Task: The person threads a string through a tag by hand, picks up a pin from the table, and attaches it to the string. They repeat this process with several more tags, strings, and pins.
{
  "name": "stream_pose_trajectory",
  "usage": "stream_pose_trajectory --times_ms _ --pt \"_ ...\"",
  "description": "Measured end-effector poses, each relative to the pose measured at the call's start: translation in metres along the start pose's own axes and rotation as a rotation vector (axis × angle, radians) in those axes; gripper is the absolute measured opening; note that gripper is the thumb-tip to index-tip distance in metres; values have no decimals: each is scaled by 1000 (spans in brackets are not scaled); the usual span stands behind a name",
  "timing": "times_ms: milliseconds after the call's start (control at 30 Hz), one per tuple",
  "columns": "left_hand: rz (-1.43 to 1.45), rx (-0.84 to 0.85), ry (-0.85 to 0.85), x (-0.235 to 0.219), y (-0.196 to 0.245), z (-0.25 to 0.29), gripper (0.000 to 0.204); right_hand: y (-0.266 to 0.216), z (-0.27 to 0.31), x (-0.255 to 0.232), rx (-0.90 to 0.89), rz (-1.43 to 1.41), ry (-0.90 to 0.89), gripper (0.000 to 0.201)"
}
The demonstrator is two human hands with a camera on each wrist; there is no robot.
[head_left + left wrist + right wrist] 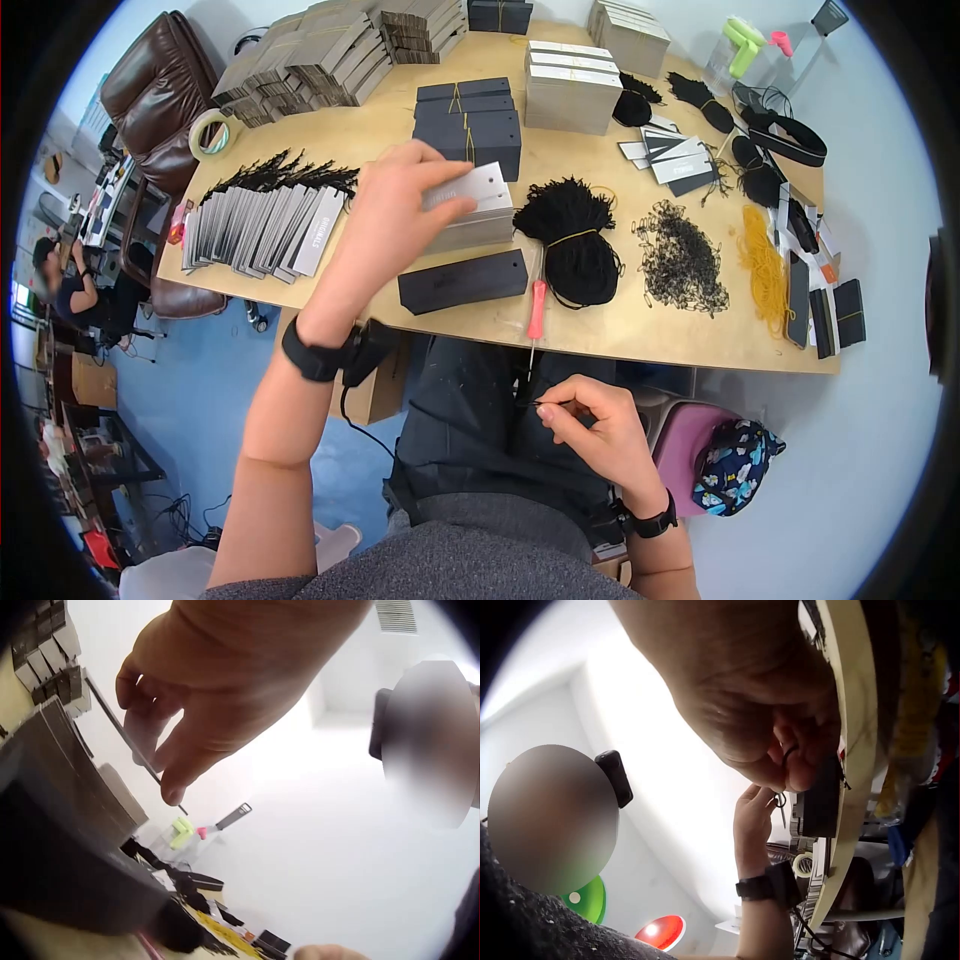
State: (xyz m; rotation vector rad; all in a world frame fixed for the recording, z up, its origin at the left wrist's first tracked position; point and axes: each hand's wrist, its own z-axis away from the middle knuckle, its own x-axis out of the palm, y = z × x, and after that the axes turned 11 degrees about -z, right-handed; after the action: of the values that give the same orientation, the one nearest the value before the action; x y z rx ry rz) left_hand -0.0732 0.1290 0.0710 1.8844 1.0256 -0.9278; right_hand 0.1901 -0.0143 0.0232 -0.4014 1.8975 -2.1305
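Note:
My left hand (395, 205) pinches a grey hang tag (484, 181) over a stack of similar tags (478, 233). In the left wrist view the tag (124, 735) shows edge-on between thumb and fingers. Low over the lap, my right hand (600, 430) pinches a thin black cord (526, 403); a dark loop of the cord (788, 753) curls at the fingertips in the right wrist view. Between the hands, a tool with a red handle (537, 308) lies at the table edge, its thin metal shaft pointing toward the lap. A black cord bundle (580, 265) lies beside it.
Strung tags (262, 232) fan out at the left. A black block (463, 283) lies in front of the tag stack, banded black stacks (467, 135) behind. To the right are small black clips (680, 260) and yellow cords (762, 270). A pink bin (688, 440) stands below.

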Motion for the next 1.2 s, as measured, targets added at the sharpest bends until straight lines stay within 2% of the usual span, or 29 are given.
stream_pose_trajectory --times_ms 100,233,367,600,733,867,933,967,1033,1133,1167,1200 --pt "9 99 -52 -11 22 25 35 0 0 -1 -11 13 7 8" --pt "36 87 -170 10 29 46 31 0 0 -1 -12 2 -3 9" --pt "47 72 -143 20 29 46 30 -1 4 0 -11 -12 -19 9" --pt "116 17 -195 22 23 41 29 6 11 5 2 -30 -31 9" --pt "157 2 -132 6 30 41 29 7 12 6 16 -14 -44 9" --pt "193 10 -144 -11 32 46 32 8 15 6 9 -10 -40 9" --pt "664 -134 -235 -16 30 51 34 8 17 5 12 -23 -35 9" --pt "663 -129 -240 -21 29 54 34 7 17 5 16 -31 -33 8" --pt "1212 -470 -465 -30 30 63 34 5 19 3 12 -44 -13 8" --pt "1135 -405 -468 -18 35 85 33 0 24 -7 14 -58 57 8" --pt "1051 -256 -407 -5 37 95 36 -2 26 -11 21 -102 113 8" --pt "949 -205 -414 5 38 105 35 -4 29 -16 32 -146 169 8"
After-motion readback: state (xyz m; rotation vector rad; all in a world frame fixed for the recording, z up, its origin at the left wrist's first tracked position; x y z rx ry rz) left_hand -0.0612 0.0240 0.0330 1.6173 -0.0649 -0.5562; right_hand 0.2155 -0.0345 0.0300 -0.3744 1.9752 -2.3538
